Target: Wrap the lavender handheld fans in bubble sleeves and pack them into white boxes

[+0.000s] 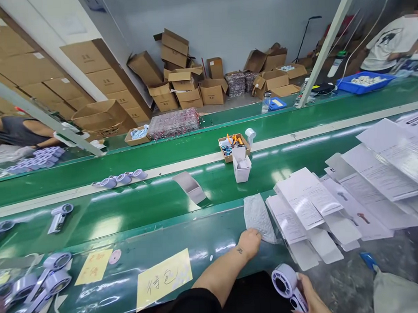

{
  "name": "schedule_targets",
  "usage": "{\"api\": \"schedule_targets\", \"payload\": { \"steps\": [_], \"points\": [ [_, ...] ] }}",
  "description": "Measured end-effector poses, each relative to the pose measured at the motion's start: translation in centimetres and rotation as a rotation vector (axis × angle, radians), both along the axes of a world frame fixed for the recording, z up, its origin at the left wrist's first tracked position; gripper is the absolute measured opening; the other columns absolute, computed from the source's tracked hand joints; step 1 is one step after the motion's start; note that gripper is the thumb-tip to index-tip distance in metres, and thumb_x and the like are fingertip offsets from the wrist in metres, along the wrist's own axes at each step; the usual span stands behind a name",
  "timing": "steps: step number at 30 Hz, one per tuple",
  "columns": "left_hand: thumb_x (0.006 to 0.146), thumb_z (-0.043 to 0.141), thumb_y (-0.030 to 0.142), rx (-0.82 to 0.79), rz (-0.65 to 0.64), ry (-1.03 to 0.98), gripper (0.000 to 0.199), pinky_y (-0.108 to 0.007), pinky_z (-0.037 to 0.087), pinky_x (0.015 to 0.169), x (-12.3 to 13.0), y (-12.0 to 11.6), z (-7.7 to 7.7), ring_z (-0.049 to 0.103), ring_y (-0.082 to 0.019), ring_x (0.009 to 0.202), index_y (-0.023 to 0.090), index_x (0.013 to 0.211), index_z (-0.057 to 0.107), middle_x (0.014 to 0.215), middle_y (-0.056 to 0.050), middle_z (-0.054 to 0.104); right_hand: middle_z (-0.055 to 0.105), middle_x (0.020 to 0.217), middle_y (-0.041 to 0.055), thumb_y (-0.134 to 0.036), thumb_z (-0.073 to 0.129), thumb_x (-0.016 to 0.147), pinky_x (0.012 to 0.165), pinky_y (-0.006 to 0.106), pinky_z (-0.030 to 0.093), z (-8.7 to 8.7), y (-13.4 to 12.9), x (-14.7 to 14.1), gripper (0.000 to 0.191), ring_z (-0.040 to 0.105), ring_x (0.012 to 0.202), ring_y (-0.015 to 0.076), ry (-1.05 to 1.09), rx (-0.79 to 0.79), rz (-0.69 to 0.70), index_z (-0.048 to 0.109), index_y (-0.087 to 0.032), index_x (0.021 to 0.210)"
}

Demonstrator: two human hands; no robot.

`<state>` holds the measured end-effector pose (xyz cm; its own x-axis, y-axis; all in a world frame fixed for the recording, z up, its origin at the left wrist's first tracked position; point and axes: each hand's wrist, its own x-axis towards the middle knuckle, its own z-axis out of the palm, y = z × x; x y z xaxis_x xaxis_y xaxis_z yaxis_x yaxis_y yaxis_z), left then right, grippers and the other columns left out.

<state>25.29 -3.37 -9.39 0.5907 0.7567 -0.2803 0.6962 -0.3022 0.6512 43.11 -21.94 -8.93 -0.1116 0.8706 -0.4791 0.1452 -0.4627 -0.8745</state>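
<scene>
My left hand point(250, 243) reaches over the near edge of the green bench, its fingers closed on the lower edge of a white bubble-wrap pouch point(257, 215) that lies there. In my right hand point(310, 296), low at the bottom right, is a lavender handheld fan point(284, 281) with its round head up and to the left. Flat printed white boxes point(299, 203) are spread in overlapping layers just right of the pouch.
Beyond lies a green conveyor point(155, 200) with a curled card point(190, 187), an open white box point(242, 169) and a tool carton point(226, 155). More fans point(58, 274) and yellow notes point(164, 279) are at left. Two other people sit at the far sides.
</scene>
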Motion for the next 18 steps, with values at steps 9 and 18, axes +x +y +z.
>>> {"api": "schedule_targets", "payload": {
  "steps": [9,18],
  "points": [
    [0.075,0.055,0.033,-0.218,0.555,-0.352,0.027,-0.021,0.040,0.065,-5.3,-4.2,7.6,0.051,-0.010,0.066,0.010,0.080,0.069,0.070,-0.003,0.062,0.060,0.115,0.0103,-0.042,0.074,0.067,0.088,0.035,0.046,8.6,4.9,-3.1,0.103,0.059,0.106,0.0242,0.503,-0.067,0.218,0.010,-0.027,0.146],
    [0.056,0.066,0.024,-0.329,0.890,-0.742,0.018,-0.020,0.029,0.057,-9.1,-10.2,10.4,0.039,-0.006,0.058,0.011,0.057,0.054,0.055,0.002,0.048,0.061,0.100,0.0080,-0.035,0.072,0.073,0.061,0.028,0.050,10.5,8.3,-7.9,0.057,0.063,0.082,0.0187,0.816,-0.287,0.364,0.047,-0.021,0.122]
  ]
}}
